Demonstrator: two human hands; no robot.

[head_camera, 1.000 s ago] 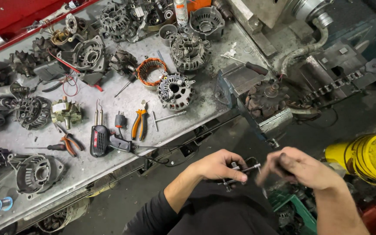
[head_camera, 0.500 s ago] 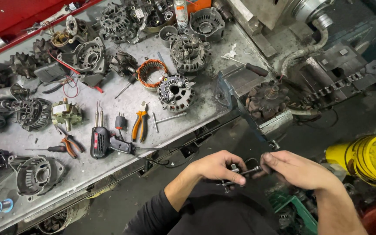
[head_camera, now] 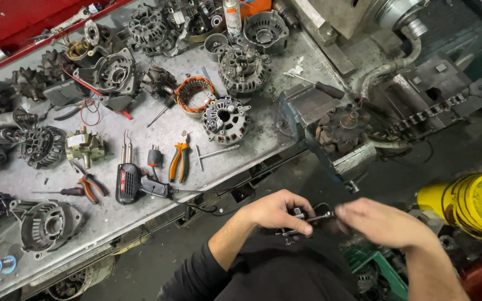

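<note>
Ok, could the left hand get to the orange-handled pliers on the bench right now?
Probably not at once: the left hand is gripping a small metal part together with the right hand. The orange-handled pliers lie uncovered near the bench edge, so the path itself looks free.

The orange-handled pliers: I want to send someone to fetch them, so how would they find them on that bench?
Start at the grey metal workbench littered with alternator parts. Near its front edge, below the copper-wound stator ring, lie the orange-handled pliers, beside a small T-handle wrench. The smaller pliers farther left have darker, reddish grips.
</note>
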